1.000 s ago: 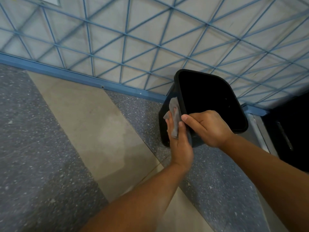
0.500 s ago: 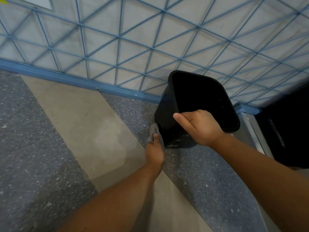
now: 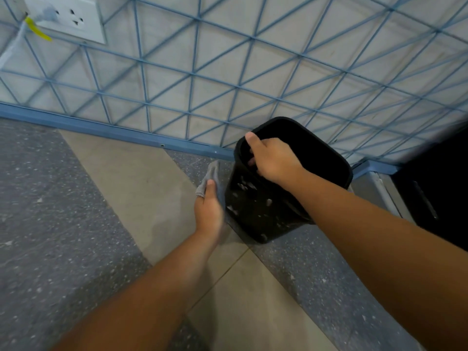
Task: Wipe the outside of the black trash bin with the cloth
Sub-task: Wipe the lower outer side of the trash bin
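Observation:
The black trash bin (image 3: 263,211) stands tilted on the floor near the wall, its open mouth facing up and right. My right hand (image 3: 274,158) grips its near rim, thumb outside and fingers curled inside. My left hand (image 3: 209,211) holds a small grey cloth (image 3: 211,177) against the bin's left outer side, low down. The cloth sticks out above my fingers. Pale smears show on the bin's front face.
A white wall with a blue lattice pattern (image 3: 228,72) and a blue skirting (image 3: 101,130) runs right behind the bin. A wall socket (image 3: 68,16) with a plug sits top left. A dark cabinet (image 3: 435,188) stands at the right. The floor is speckled grey and beige.
My left hand with the cloth has slid down from the bin's upper left edge to its lower left side. The right hand has shifted along the rim, and the bin has turned slightly.

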Demonstrator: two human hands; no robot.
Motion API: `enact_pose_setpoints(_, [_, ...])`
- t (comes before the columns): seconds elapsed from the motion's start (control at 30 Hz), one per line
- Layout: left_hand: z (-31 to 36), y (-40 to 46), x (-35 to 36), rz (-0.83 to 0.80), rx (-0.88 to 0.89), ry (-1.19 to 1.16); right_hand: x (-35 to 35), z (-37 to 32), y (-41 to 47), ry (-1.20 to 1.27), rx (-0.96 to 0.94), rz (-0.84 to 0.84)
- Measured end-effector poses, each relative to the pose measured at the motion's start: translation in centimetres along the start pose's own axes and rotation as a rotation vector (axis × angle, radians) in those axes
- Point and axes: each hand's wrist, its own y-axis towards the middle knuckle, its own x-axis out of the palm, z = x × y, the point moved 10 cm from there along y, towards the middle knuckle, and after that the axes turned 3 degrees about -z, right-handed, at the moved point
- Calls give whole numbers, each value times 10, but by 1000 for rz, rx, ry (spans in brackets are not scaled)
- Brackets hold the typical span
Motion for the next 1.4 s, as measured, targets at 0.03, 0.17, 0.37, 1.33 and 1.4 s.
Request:
enact_pose_setpoints(0.03, [0, -1, -1, 1, -13, -11, -8, -1, -4, -41, -41, -2])
enact_pose_setpoints(0.17, [-1, -9, 8, -4, -31, -29, -18, 11, -39, -296, -272, -184])
enact_pose_setpoints(0.37, [-7, -11, 20, -32, -69, -47, 1, 29, -95, -530, -723, -313])
enact_pose_setpoints(1.33, [-18, 39, 116, -381, -19, -56, 8, 15, -54, -392, -466, -42])
enact_pose_setpoints(1.4, [-26, 38, 114, -367, -2, -49, 8, 14, -53, -390, -479, -37])
